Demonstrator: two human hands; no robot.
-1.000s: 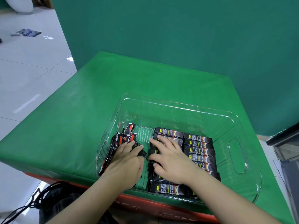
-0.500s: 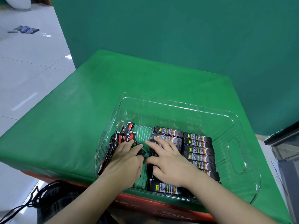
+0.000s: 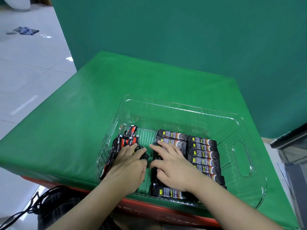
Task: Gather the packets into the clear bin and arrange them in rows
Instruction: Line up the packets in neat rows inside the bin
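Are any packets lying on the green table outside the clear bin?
No, every visible packet lies inside the clear bin; the green table around it shows none.

The black packets (image 3: 201, 147) in the clear bin (image 3: 239, 146) carry yellow label patches and white print, all too small to read.

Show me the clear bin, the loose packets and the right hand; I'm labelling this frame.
clear bin (image 3: 241, 161), head view, handle cutout wall.
loose packets (image 3: 128, 138), head view, red upper ends.
right hand (image 3: 172, 166), head view, back of hand.
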